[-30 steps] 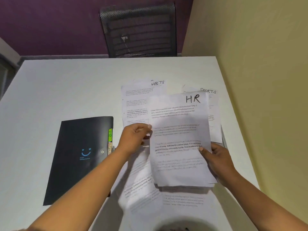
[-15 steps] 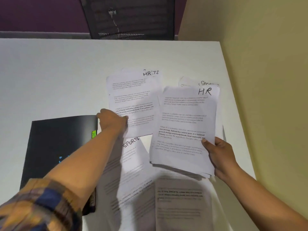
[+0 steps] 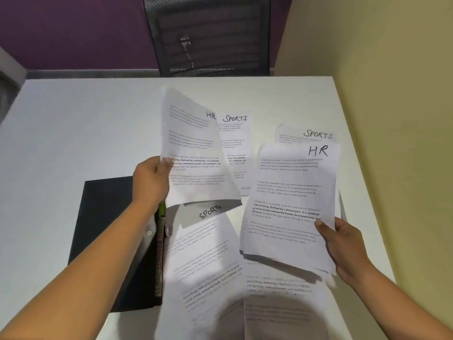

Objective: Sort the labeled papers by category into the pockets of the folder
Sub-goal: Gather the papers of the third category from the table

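My left hand (image 3: 151, 179) pinches the left edge of a sheet marked HR (image 3: 196, 153), lifted and curling above the table. My right hand (image 3: 343, 249) grips the lower right edge of a thin stack of sheets with HR on top (image 3: 289, 200). A closed black folder (image 3: 107, 231) with coloured tabs on its right edge lies on the left, partly under my left forearm. Sheets marked SPORTS lie flat: one behind the lifted sheet (image 3: 236, 143), one at the far right (image 3: 316, 134), one near me in the middle (image 3: 203, 253).
A white table (image 3: 81, 133) carries everything; more printed sheets (image 3: 277, 305) lie at its near edge. A black mesh chair (image 3: 208, 35) stands behind the far edge. A yellow wall (image 3: 397, 119) runs close along the right side.
My left hand has picked the HR sheet off the table and raised it, uncovering a SPORTS sheet underneath. The right hand still holds its HR stack.
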{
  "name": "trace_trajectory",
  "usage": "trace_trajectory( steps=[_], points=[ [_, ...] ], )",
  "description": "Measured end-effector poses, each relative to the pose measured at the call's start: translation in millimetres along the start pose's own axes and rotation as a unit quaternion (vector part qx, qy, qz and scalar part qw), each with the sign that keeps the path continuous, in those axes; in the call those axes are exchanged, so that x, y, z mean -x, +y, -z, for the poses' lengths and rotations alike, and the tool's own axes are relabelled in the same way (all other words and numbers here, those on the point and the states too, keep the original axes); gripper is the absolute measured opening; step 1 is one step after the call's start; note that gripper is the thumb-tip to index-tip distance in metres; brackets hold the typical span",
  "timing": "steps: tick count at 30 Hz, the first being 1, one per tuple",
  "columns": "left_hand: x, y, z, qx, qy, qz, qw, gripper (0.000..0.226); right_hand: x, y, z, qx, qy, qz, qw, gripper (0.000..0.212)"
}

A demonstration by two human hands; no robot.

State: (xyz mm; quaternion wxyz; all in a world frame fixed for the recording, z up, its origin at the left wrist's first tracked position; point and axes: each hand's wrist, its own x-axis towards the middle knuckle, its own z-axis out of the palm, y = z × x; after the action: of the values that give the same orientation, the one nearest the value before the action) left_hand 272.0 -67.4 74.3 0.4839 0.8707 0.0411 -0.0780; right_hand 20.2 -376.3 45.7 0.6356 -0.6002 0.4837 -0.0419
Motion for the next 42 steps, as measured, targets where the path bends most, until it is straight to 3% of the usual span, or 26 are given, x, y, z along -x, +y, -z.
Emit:
trace_trajectory(
  steps=[5,12,15,17,19,22,24,26,29,33,35,38,42],
  points=[
    [74.7,26.8,26.1,0.145,-0.024,0.033,0.989,0.024,23.3,7.7,2.9,0.002,0.014,0.006,1.0,0.014],
    [185.9,31.8,-0.4,0.14,-0.173,0.083,0.971,0.035,65.2,0.0,-6.0,-0.022,-0.047,-0.011,0.999,0.017],
    [211.1,26.0,-3.2,0.105,-0.223,0.088,0.965,0.026,83.6,-9.8,-2.9,-0.039,-0.091,-0.015,0.995,0.019],
    [219.2,24.7,-1.1,0.018,-0.179,0.044,0.983,0.026,93.7,-14.7,3.5,-0.053,-0.122,-0.012,0.991,0.02],
    [221.2,27.0,3.1,-0.017,-0.095,0.013,0.995,0.044,103.1,-20.0,11.0,-0.051,-0.158,-0.006,0.986,0.02],
    [215.3,36.6,10.8,0.114,-0.134,0.094,0.98,0.063,114.3,-25.5,21.4,-0.046,-0.222,-0.014,0.974,0.028],
    [216.4,45.4,12.5,0.201,-0.22,0.142,0.944,0.045,118.2,-26.1,26.1,-0.025,-0.263,-0.008,0.964,0.033],
    [221.9,50.7,13.3,0.218,-0.25,0.134,0.934,0.027,122.6,-29.2,27.1,0.0,-0.279,0.009,0.96,0.029],
    [228.7,47.8,10.6,0.194,-0.247,0.121,0.941,0.02,127.4,-33.0,27.7,0.027,-0.258,0.044,0.965,0.022],
    [234.1,45.9,11.7,0.195,-0.248,0.115,0.942,0.032,130.5,-28.8,28.4,0.063,-0.242,0.079,0.965,0.021],
    [235.7,43.7,11.8,0.205,-0.242,0.112,0.942,0.042,132.2,-28.0,27.3,0.011,-0.238,0.056,0.97,0.022],
    [238.1,38.3,7.9,0.234,-0.221,0.11,0.94,0.032,138.4,-29.3,26.6,-0.127,-0.225,-0.004,0.966,0.05],
    [244.2,38.6,3.4,0.251,-0.205,0.065,0.944,0.023,141.9,-26.8,22.7,-0.017,-0.196,0.12,0.973,0.028]
  ],
)
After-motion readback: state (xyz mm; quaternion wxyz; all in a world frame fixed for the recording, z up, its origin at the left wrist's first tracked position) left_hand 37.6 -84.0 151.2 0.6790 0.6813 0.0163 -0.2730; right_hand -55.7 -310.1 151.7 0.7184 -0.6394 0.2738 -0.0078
